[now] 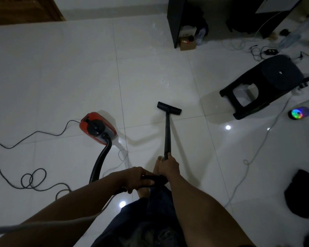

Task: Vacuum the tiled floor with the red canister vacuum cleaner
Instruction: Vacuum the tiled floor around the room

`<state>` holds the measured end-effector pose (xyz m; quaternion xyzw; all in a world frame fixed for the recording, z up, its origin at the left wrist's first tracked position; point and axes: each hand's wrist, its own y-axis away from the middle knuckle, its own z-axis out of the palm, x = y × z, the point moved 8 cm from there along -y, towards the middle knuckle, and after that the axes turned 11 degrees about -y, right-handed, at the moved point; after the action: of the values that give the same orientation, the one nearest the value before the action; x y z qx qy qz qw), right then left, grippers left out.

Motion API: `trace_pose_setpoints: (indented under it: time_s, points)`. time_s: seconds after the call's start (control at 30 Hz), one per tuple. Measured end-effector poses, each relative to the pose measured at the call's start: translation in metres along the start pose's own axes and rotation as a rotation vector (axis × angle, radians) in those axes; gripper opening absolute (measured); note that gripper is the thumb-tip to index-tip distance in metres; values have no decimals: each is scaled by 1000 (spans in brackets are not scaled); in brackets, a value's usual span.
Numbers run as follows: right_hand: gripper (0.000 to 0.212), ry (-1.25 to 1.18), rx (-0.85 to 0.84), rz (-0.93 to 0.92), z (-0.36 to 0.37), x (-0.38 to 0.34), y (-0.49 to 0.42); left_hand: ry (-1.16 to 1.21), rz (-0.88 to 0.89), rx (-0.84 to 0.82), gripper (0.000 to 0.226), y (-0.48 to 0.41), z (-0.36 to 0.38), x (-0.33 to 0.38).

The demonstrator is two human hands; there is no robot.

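Observation:
The red canister vacuum cleaner (96, 128) sits on the white tiled floor (61, 77), left of centre. Its black hose (101, 161) curves from the canister toward me. My left hand (136, 179) is closed around the black handle where the hose ends. Just ahead of it, my right hand (168, 165) grips the black wand (167, 132). The wand runs forward to the flat black floor nozzle (169, 108), which rests on the tiles in front of me.
A dark power cord (30, 180) loops across the floor at left. A black plastic stool (264, 86) lies tipped at right, near a glowing multicoloured gadget (299, 113), white cables and dark cloth (301, 193). Black furniture (177, 20) and a cardboard box stand at the back.

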<state>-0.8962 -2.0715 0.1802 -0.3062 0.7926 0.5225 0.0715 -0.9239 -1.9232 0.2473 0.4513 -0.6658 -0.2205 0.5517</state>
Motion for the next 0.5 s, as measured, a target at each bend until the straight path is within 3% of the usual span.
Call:
trace_pose_setpoints:
  time_s: [0.5]
  points:
    - [69, -10, -37, 20, -23, 11, -24, 0, 26, 108, 46, -15, 1, 29]
